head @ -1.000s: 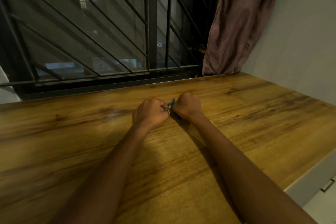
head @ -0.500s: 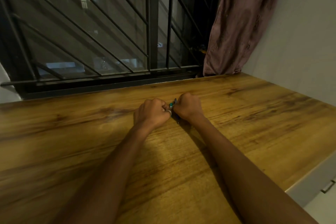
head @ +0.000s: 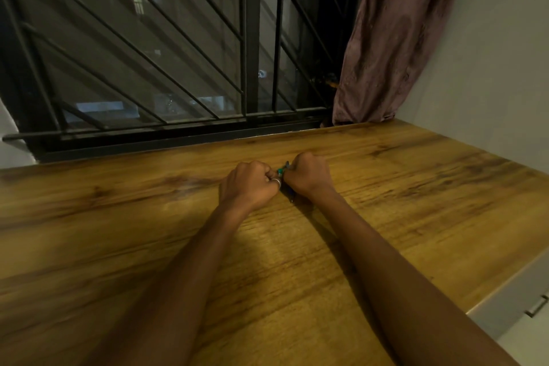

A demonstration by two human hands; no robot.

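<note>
Both my hands rest side by side on the wooden tabletop (head: pixel 416 202), near its far middle. My left hand (head: pixel 248 186) is curled into a fist and wears a silver ring. My right hand (head: pixel 307 175) is curled too. Between them they grip a small dark object with a teal-green part (head: pixel 282 170) poking up where the knuckles meet. A dark blue end of it (head: pixel 290 194) shows below my right hand. Most of the object is hidden inside the fingers, so its shape is unclear.
A dark barred window (head: pixel 178 68) runs along the table's far edge. A mauve curtain (head: pixel 392 38) hangs at the back right, beside a pale wall (head: pixel 505 68). A white drawer front with a handle (head: pixel 537 307) sits under the table's right edge.
</note>
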